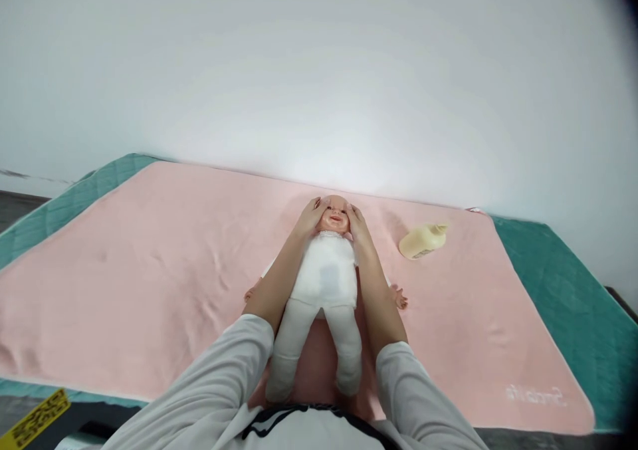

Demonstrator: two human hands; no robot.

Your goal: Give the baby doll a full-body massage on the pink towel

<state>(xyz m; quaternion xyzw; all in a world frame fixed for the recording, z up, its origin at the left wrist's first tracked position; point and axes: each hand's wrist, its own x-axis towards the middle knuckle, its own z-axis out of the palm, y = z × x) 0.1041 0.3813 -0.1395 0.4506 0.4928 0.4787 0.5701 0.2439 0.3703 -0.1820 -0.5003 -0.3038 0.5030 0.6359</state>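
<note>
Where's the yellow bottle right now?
In the head view, right of centre: the yellow bottle is on the pink mat, right of the doll and the right hand.

The mat is pink, the quilted pad green, the bottle pale yellow, the doll's outfit white.

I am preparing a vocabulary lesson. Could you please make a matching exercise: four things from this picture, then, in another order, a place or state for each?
Things
1. Doll dressed in white cloth
2. Pale yellow, rounded bottle
3. Wide pink cloth sheet
4. Green quilted mat

Places and states
A. Spread directly beneath the doll
B. Face up, with the left hand and right hand at its head
C. Showing past both side edges of the pink sheet
D. On the pink sheet, to the right of the doll

Right pairs: 1-B, 2-D, 3-A, 4-C
</note>
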